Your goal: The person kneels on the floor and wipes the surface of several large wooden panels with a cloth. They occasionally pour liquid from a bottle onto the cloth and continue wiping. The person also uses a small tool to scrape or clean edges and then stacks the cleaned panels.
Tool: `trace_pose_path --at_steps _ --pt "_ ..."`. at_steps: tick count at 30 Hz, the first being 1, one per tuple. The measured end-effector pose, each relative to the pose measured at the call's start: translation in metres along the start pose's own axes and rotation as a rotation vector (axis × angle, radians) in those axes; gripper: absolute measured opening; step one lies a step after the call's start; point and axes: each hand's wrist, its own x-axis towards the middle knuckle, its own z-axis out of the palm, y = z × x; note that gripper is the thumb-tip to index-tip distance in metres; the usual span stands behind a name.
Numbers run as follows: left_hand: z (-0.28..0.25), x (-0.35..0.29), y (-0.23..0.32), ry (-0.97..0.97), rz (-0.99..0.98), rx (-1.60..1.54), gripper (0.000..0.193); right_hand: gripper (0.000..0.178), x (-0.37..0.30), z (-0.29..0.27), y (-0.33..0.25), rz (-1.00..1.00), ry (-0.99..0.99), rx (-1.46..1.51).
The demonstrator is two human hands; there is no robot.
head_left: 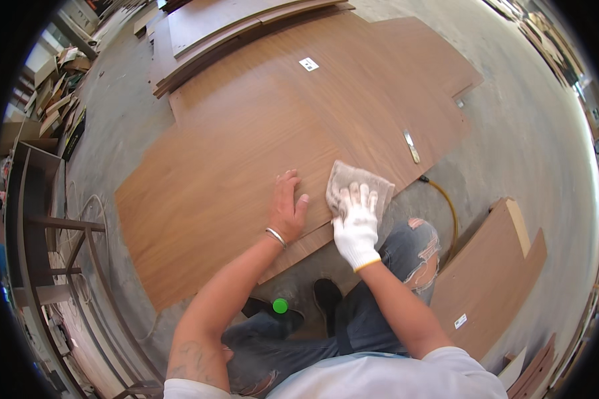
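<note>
A large brown wood-grain panel (pixel 246 139) lies flat in front of me, with other panels beneath and beyond it. My left hand (pixel 288 207), bare with a silvery bracelet at the wrist, rests on its near part with the fingers stretched out. In a white knit glove, my right hand (pixel 357 216) presses a greyish-white cloth (pixel 347 174) onto the panel near its front edge. Beyond the cloth, to the right, lies a small knife-like tool (pixel 412 147) with a pale handle; its exact kind is unclear. A white label (pixel 308 64) sticks to the panel's far part.
Stacked boards (pixel 239 30) stand at the far side. More brown panels (pixel 479 279) lie at right. A yellow hose (pixel 451 203) curves over the concrete floor (pixel 512 153). A green cap (pixel 280 306) shows near my legs. At left are a dark frame (pixel 66 223) and wood scraps (pixel 56 100).
</note>
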Motion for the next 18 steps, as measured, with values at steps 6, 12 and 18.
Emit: trace_pose_path --at_steps 6,12,18 --pt "0.002 0.000 0.009 -0.029 -0.021 -0.071 0.036 0.065 0.030 -0.005 0.023 0.116 0.096 -0.092" --pt "-0.005 -0.011 0.005 -0.080 0.031 -0.038 0.039 0.069 0.020 -0.003 0.026 -0.005 0.009 -0.059" --pt "-0.009 -0.008 0.003 -0.109 0.035 -0.033 0.042 0.067 0.007 0.002 -0.012 -0.244 -0.071 -0.076"
